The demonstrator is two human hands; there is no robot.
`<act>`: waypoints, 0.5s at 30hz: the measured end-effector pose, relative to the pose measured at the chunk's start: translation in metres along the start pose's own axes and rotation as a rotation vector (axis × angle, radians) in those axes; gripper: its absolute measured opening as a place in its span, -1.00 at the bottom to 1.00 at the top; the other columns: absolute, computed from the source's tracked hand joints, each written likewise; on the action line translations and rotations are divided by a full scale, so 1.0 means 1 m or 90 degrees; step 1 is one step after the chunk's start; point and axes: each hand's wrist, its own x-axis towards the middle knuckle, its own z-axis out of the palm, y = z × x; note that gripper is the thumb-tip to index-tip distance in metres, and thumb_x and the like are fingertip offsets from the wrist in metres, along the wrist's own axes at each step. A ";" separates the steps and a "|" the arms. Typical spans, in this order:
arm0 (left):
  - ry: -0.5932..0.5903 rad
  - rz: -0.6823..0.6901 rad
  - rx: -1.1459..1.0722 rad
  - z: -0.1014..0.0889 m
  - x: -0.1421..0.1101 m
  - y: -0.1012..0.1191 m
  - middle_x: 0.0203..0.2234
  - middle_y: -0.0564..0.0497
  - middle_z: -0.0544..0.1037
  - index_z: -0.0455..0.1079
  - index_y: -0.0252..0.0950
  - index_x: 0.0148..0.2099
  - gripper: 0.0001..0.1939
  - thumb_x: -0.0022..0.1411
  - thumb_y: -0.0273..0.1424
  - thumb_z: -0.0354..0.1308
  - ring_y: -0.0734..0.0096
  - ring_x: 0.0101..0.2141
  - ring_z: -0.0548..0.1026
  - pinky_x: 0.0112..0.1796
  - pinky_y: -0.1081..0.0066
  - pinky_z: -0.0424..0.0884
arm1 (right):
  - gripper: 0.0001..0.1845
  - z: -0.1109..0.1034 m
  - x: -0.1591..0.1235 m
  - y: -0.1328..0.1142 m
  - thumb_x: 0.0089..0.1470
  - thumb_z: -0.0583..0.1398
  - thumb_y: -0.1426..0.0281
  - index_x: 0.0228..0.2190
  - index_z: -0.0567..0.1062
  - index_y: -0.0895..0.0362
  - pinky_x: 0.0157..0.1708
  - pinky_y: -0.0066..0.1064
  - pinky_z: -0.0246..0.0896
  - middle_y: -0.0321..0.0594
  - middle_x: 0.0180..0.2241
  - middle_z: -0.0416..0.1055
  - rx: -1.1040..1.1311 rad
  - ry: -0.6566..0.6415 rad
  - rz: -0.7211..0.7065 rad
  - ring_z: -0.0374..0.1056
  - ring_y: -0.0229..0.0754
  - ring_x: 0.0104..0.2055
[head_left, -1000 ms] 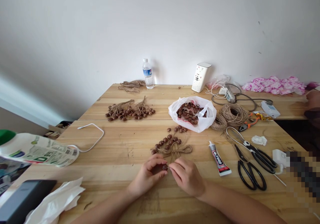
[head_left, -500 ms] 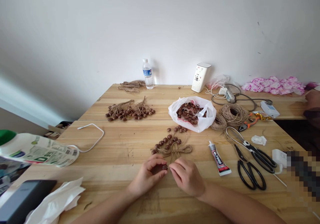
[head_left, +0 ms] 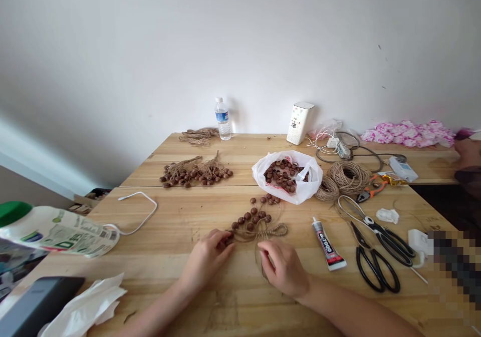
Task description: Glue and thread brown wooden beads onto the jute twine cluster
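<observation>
A cluster of brown beads (head_left: 252,216) tied on jute twine (head_left: 267,231) lies on the wooden table (head_left: 188,217) in front of me. My left hand (head_left: 207,259) reaches to the cluster's left end, fingertips closed on a brown bead (head_left: 229,236). My right hand (head_left: 282,268) rests just below the cluster, fingers curled on a loose twine strand (head_left: 258,253) that runs down from it. A white plastic bag (head_left: 315,182) of more beads sits behind the cluster.
Glue tube (head_left: 326,242), black scissors (head_left: 376,259), twine coils (head_left: 349,174) and orange pliers (head_left: 371,184) lie to the right. Finished bead bundles (head_left: 195,172), a white cable (head_left: 139,212), a detergent bottle (head_left: 56,229), tissue (head_left: 86,304) and a dark box (head_left: 33,302) lie left. Another person's hand (head_left: 468,151) shows far right.
My hands have separated: the left moved up and left to the cluster's end, while the right dropped slightly lower. The view tilted down a little.
</observation>
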 end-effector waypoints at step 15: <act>-0.001 -0.030 0.112 -0.002 -0.002 -0.005 -0.39 0.01 0.51 0.30 -0.20 -0.09 -0.67 0.04 -0.36 0.16 0.21 -0.33 0.50 -0.30 0.31 0.39 | -0.80 0.001 0.001 0.002 0.12 -0.02 0.57 -0.26 0.34 0.15 -0.38 -0.39 0.19 -0.18 -0.46 0.40 -0.002 0.007 0.011 0.32 -0.18 -0.41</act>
